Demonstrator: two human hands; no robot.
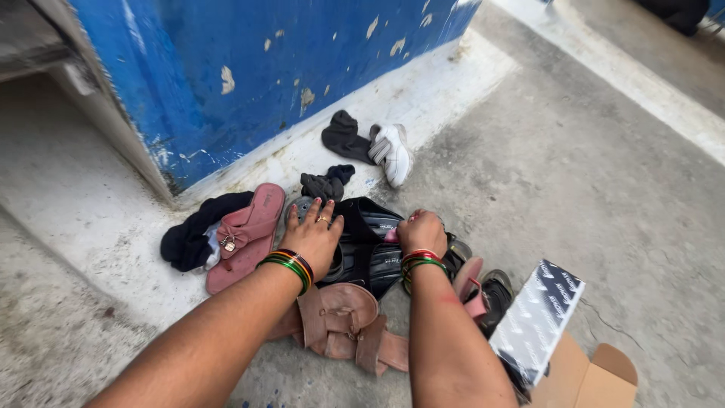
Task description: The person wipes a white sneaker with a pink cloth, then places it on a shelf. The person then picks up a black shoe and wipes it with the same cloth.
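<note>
Home doorstep outdoors, bare concrete floor [574, 166], chipped blue wall [249, 68], scattered sandals [245, 234] and shoes

Single head view, steep downward look, close over concrete floor [604, 174], blue wall [249, 68] ahead

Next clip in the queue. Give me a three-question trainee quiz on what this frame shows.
1. True or false: the left hand lies flat with fingers spread on the black sandals.
2. Which item lies nearest the blue wall? A) white sneaker B) cardboard box C) brown sandal
3. Fill in: the pink sandal lies partly over a ____ cloth.

Key: 1 true; 2 A; 3 black.
</note>
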